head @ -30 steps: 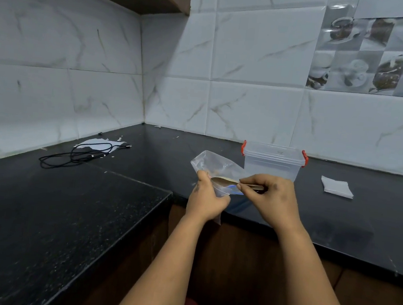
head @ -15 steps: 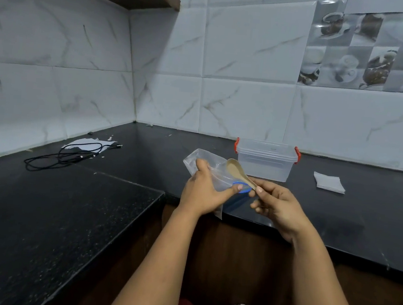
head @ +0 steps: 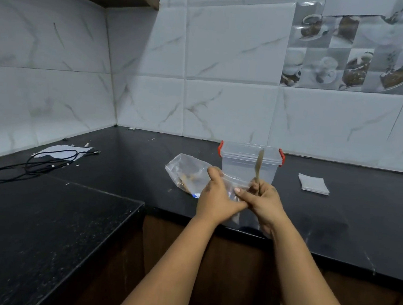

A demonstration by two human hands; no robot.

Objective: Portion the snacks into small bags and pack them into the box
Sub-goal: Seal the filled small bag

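Now the wooden spoon [head: 258, 167] is out of the clear bag [head: 188, 173] and stands nearly upright, its bowl up in front of the lidded box [head: 248, 166]; half a second ago it lay slanted at the bag's mouth, and a second ago it was level inside it. The right hand [head: 263, 200] grips the spoon's handle with curled fingers while its fingertips also reach over to the bag's top edge. The left hand [head: 217, 198] pinches that same edge, fingers closed round the plastic, so both hands meet at the opening. The bag hangs toward 10 o'clock from the hands, above the dark desk [head: 361, 217], and some brownish snack pieces show through its lower part, though how many I cannot tell. The blue strip near its seal peeks out below the left hand.

My reading: the scoop has been emptied, and the hands are either closing the bag or holding it open for another scoop; which one is unclear. The box sits at 12 o'clock just behind the hands, red clips at its sides and the lid apparently on, so it would need opening before any bag goes in. A small white stack [head: 313, 184] lies at 2 o'clock, and a black cable [head: 34, 163] over white paper lies far off at 9 o'clock.
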